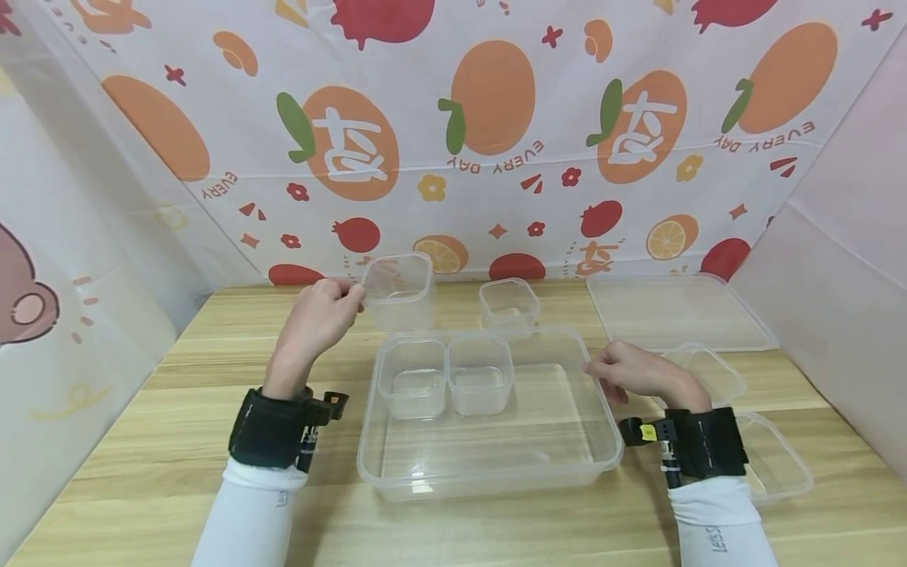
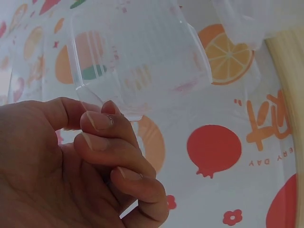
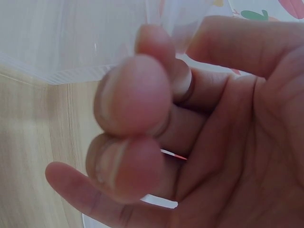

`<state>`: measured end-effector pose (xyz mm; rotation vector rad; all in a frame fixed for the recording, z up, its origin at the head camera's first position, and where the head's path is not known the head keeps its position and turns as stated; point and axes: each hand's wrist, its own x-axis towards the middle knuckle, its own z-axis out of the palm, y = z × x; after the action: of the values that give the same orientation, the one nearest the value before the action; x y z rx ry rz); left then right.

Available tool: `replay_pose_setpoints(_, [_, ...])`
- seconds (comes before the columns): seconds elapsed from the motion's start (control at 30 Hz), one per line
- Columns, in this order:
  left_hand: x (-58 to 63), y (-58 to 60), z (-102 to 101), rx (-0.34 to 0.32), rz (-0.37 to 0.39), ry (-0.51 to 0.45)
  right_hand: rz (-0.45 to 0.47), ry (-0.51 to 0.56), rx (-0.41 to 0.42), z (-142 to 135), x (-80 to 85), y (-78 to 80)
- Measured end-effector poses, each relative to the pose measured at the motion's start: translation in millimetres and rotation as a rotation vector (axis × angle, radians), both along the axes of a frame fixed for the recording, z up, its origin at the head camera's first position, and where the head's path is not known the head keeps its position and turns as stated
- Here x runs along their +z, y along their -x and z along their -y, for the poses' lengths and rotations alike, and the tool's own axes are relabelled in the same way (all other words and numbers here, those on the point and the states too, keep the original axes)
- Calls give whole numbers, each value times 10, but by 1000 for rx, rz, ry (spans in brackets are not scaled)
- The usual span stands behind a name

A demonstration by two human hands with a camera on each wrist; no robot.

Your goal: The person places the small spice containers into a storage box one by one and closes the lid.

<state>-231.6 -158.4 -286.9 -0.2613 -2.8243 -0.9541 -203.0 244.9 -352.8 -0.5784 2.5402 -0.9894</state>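
Sleeves [image 1: 244,520], box [image 1: 489,449] with two tubs [image 1: 412,394], small lids [image 1: 712,374] partly behind right wrist [image 1: 690,392].

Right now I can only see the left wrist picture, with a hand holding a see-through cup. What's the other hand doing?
Observer: The right hand is pinching the right-hand rim of a big clear box, as the head view shows.
Operator: Ooh, is there anything inside that box?
Observer: Yes, two small clear cups sit side by side in it, toward the back left.
Operator: And what's over on the right side of the table?
Observer: A large flat clear lid lies at the back right, and two smaller clear lids lie nearer the person, partly behind the right hand and wrist.
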Motion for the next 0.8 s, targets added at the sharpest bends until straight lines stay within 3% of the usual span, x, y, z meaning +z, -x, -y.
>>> replay_pose_setpoints(0.43, [101,-97,-159,-34,-16,2,11,25,8,-4,20,-7])
replay_pose_setpoints(0.8, [81,-103,-266,-72,-44,10,-5,2,4,-2,-4,13])
